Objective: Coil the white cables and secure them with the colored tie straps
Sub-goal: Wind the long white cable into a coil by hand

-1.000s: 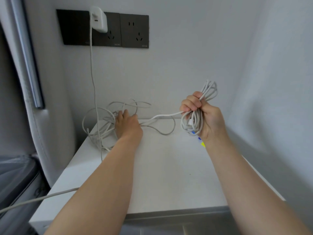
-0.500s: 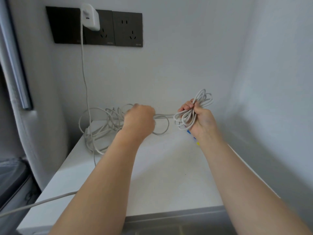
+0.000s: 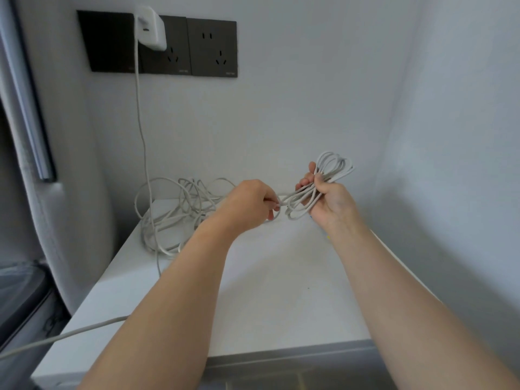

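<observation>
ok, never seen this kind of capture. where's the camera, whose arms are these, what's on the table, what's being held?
There is no machine here. One wide-angle camera sits on a person's head, looking forward and down, so the two bare forearms are the wearer's own. The right hand grips a bundle of coiled loops of white cable. The left hand pinches the strand that leads into that bundle. Behind the left hand, a tangle of loose cable lies on the white table. A white charger is plugged into the dark wall sockets, its lead hanging down toward the tangle. No tie strap can be made out clearly.
</observation>
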